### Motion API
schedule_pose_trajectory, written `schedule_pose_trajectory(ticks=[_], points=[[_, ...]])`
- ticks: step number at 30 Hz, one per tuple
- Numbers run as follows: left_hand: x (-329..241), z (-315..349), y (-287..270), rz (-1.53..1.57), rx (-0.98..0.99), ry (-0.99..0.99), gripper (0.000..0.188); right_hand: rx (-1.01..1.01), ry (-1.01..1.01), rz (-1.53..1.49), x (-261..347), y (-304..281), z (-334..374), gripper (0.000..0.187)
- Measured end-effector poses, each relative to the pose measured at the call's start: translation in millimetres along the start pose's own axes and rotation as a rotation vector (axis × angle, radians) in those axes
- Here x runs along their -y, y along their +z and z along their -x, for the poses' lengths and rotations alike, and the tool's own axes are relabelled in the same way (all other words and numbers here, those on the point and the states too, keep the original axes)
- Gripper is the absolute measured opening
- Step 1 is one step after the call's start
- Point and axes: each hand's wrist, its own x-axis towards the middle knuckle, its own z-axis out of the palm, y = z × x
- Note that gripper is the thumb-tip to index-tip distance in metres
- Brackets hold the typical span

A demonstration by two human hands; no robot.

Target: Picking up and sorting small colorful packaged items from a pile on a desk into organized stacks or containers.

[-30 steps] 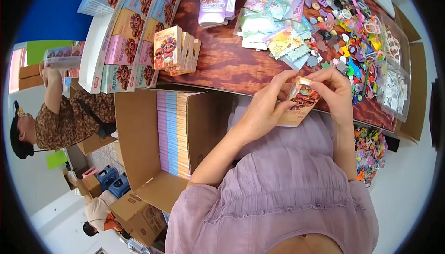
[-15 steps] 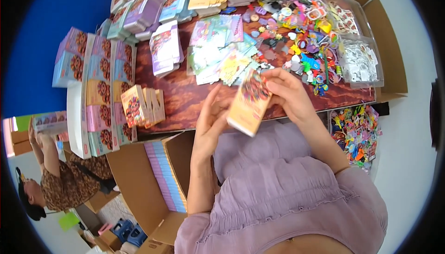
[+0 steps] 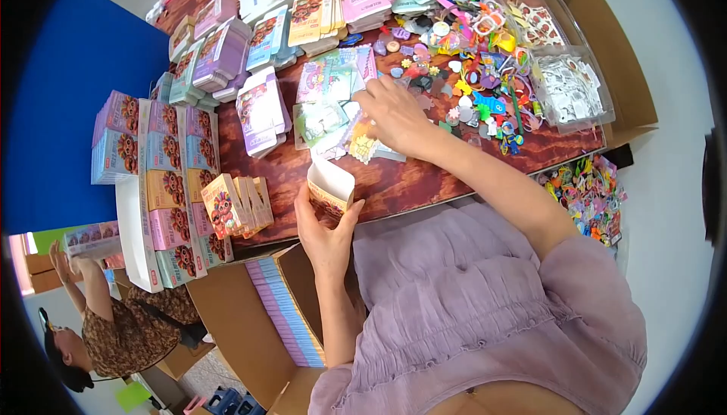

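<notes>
My left hand [image 3: 324,242] grips a small orange cardboard box [image 3: 332,180] near the table's front edge. The box is upright with its top open, and its pale inside shows. My right hand [image 3: 397,116] reaches over a pile of shiny, colourful sticker sheets [image 3: 326,78] in the middle of the table. Its fingers are bent together at the pile's right side; what they pinch, if anything, is hidden. Next to that hand lies a yellow scalloped piece [image 3: 362,144]. Several filled orange boxes [image 3: 236,204] stand in a row left of my left hand.
Flat carton stacks [image 3: 261,112] line the left and back. Loose charms [image 3: 485,89] spread to the right, beside clear plastic trays [image 3: 572,85]. Display trays of boxes [image 3: 170,188] stand far left. An open cardboard carton [image 3: 235,316] sits below the table. A co-worker [image 3: 125,332] lifts a tray, left.
The orange box, held by both hands before, is now in my left hand alone, moved left with its open end up. My right hand has let go and moved up to the sheets.
</notes>
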Motion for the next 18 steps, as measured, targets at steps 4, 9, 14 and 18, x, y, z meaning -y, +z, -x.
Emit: schedule_pose_trajectory(ticks=[4,9,14,18], points=[[9.4,4.0,-4.3,-0.199,-0.026,0.087,0.076,0.031,0.093,-0.343,-14.4,-11.0,-16.1,0.034],[4.3,2.5,-7.4,-0.427,-0.004,0.214,0.079,-0.139,-0.031,-0.687,-46.6,-10.4,-9.0,0.013],[-2.9,1.7,1.5,-0.522,0.005,0.237,0.077,0.206,0.261,-1.052,-16.5,-51.3,31.9,0.013],[-6.1,0.8,7.1,-0.592,0.102,0.275,0.078,0.271,0.030,-0.443,0.9,-64.0,55.4,0.020]])
